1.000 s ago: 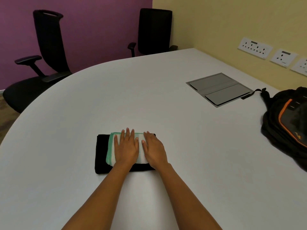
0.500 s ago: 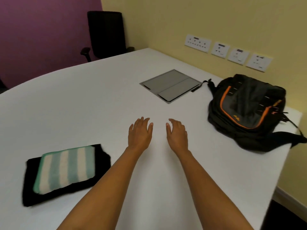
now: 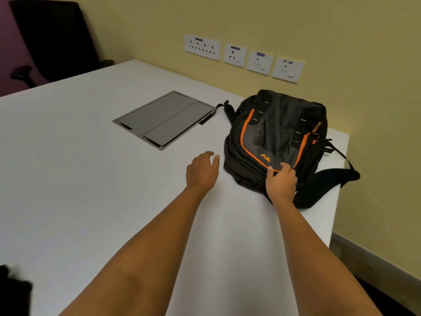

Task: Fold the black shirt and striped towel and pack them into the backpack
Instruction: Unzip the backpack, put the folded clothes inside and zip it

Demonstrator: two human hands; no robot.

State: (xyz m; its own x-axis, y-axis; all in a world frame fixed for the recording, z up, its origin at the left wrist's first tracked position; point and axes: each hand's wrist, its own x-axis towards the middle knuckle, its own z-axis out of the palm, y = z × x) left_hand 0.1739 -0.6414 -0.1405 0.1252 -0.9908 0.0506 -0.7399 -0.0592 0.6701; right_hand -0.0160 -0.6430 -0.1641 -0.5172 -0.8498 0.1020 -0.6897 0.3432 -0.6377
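Note:
The black backpack (image 3: 278,137) with orange trim lies flat at the table's right end, near the wall. My right hand (image 3: 281,182) rests on its near edge, thumb and fingers curled onto the front panel by the orange trim. My left hand (image 3: 201,172) hovers over the table just left of the backpack with its fingers apart, holding nothing. A corner of the folded black shirt (image 3: 13,290) shows at the bottom left edge. The striped towel is out of view.
The white table (image 3: 68,179) ends just right of the backpack, where a strap (image 3: 337,175) lies at the edge. A grey flush cable hatch (image 3: 164,119) sits left of the backpack. Wall sockets (image 3: 246,57) and a black office chair (image 3: 52,37) stand behind.
My view swung right, from the folded stack to the backpack. Both hands left the towel and moved right; my right hand now touches the backpack, and the stack has slid out of frame.

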